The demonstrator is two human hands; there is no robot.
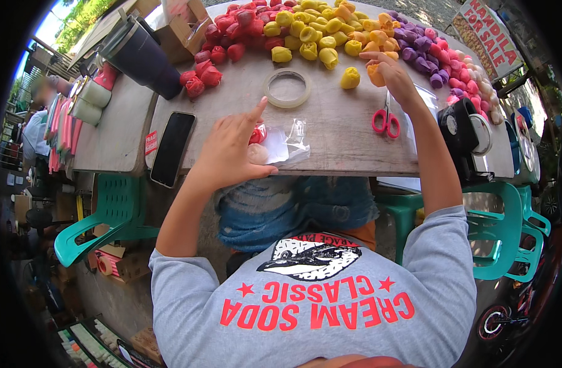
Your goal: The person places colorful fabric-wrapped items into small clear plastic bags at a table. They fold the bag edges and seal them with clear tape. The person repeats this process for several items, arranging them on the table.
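Observation:
My left hand (229,150) rests near the table's front edge with index finger and thumb spread wide. In its curve lie a red rose-shaped piece (259,134) and a pale pink one (257,153), beside a clear plastic bag (296,144) with a white paper in it. My right hand (394,80) reaches to the far right, fingers around an orange rose-shaped piece (375,75), partly hidden by the hand. A yellow rose (350,78) sits just left of it. Rows of red (244,18), yellow (308,34) and purple (419,46) roses cover the far side.
A roll of clear tape (287,88) lies mid-table, red-handled scissors (386,122) under my right forearm. A phone (173,149) and a dark tumbler (143,58) are at left, a black tape dispenser (462,132) at right. Green plastic chairs (115,205) stand by the table.

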